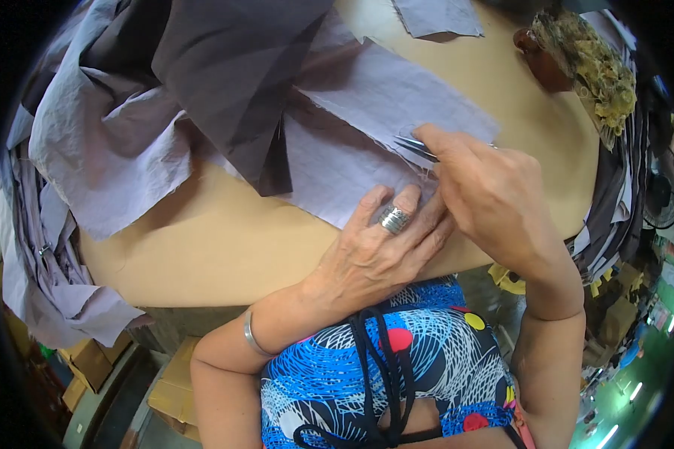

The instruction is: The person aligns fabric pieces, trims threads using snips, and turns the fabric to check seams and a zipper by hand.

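Observation:
Pale lavender cloth (337, 161) lies on the table, its raw edges fraying with loose threads. My left hand (382, 251), with a wide silver ring, presses on its near corner; the thumb and forefinger close on the cloth's edge, partly hidden beside the other hand. In my right hand (494, 191) is a pair of thread snips (416, 147), only their pointed metal blades showing past the fingers. The blades are slightly apart and point left, over the seam between two lavender layers. Dark brown cloth (236, 82) overlaps the lavender piece to the left.
The tan table (225, 262) has a curved edge. More lavender cloth (120, 150) is heaped at the left and hangs over the side. A brown object with a yellowish ragged bundle (603, 82) stands at the back right. Cardboard boxes (176, 389) sit on the floor below.

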`<state>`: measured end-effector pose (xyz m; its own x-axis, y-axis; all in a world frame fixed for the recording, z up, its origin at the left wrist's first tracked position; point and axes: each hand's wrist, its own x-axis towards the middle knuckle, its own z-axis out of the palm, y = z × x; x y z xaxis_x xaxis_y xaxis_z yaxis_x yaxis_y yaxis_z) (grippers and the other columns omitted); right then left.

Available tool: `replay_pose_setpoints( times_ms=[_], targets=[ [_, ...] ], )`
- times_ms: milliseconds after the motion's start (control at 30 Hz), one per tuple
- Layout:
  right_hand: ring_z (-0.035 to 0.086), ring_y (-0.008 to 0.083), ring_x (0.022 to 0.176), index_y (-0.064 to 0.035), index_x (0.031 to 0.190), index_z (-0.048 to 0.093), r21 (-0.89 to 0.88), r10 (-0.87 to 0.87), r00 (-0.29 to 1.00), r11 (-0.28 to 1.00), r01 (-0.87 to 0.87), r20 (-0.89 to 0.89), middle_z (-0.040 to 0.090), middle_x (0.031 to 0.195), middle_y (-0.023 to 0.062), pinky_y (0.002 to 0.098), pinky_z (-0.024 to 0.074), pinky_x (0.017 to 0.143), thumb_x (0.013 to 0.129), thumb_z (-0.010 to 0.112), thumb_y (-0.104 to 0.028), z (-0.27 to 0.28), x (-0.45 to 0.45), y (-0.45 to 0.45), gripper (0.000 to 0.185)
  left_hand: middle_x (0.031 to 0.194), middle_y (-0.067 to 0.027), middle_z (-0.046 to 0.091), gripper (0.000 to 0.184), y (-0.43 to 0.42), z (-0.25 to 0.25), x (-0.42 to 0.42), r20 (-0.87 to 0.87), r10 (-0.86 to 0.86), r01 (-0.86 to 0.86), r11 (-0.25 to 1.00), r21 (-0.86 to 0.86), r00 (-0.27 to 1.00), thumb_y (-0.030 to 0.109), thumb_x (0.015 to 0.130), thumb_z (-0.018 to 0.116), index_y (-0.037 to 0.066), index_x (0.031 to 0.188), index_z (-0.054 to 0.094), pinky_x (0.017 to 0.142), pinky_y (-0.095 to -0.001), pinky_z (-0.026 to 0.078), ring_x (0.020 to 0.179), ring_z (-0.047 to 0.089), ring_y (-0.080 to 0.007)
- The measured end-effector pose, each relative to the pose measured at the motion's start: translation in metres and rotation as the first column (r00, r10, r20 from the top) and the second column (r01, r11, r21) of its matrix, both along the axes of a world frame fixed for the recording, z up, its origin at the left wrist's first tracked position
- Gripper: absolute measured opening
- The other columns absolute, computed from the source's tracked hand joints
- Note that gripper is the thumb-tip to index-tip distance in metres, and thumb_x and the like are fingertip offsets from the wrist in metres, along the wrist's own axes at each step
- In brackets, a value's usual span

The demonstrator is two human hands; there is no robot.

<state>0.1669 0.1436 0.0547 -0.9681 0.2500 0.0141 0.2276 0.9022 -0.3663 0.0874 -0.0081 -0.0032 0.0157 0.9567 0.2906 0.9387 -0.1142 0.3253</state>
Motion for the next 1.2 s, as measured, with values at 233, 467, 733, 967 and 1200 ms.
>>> replay_pose_setpoints(
  times_ms=[233,467,733,967,1200],
  targets=[
    [0.061,0.0316,0.067,-0.0031,0.108,0.059,-0.017,0.002,0.998,1.000,-0.001,0.062,0.062,0.080,0.0145,0.0389,0.0469,0.058,0.077,0.059,0.002,0.012,0.017,-0.001,0.031,0.120,-0.0043,0.058,0.045,0.000,0.002,0.001,0.003,0.003,-0.003,1.000,-0.017,1.000,0.014,0.073,0.057,0.012,0.117,0.062,0.094,-0.0395,0.038,0.111,0.053,-0.0212],
    [0.059,0.0312,0.062,-0.0049,0.112,0.057,0.013,0.015,0.999,1.000,-0.015,0.047,0.060,0.075,0.0127,0.0390,0.0448,0.053,0.077,0.058,0.001,0.001,0.016,-0.003,0.035,0.117,-0.0036,0.059,0.039,0.000,0.001,0.001,0.024,-0.005,0.005,1.000,-0.009,1.000,0.015,0.073,0.057,0.013,0.111,0.064,0.094,-0.0406,0.037,0.111,0.052,-0.0213],
    [0.065,0.0322,0.062,-0.0025,0.089,0.049,0.017,0.067,0.996,0.998,-0.067,-0.052,0.061,0.074,0.0131,0.0377,0.0498,0.048,0.072,0.064,-0.011,-0.011,-0.017,-0.007,0.025,0.102,-0.0015,0.063,0.033,-0.002,0.000,-0.002,0.028,-0.043,0.043,0.999,-0.004,0.999,0.016,0.070,0.060,0.014,0.102,0.067,0.096,-0.0436,0.037,0.107,0.054,-0.0206],
    [0.061,0.0297,0.060,-0.0043,0.108,0.054,0.085,0.071,0.994,0.994,-0.064,-0.080,0.060,0.071,0.0100,0.0384,0.0457,0.049,0.075,0.057,-0.007,-0.017,-0.034,-0.010,0.033,0.097,-0.0056,0.063,0.032,0.002,0.002,-0.004,0.090,-0.059,0.055,0.998,0.040,0.994,0.014,0.070,0.057,0.006,0.099,0.066,0.100,-0.0466,0.038,0.101,0.057,-0.0220],
    [0.065,0.0321,0.060,-0.0001,0.075,0.053,0.111,0.163,0.976,0.983,-0.148,-0.143,0.062,0.068,0.0164,0.0385,0.0505,0.048,0.073,0.058,-0.008,-0.012,-0.054,-0.009,0.009,0.102,-0.0027,0.064,0.044,-0.002,0.001,-0.006,0.003,-0.096,0.096,0.995,-0.019,0.995,0.018,0.067,0.061,0.015,0.110,0.066,0.101,-0.0486,0.037,0.105,0.057,-0.0191]
  ],
)
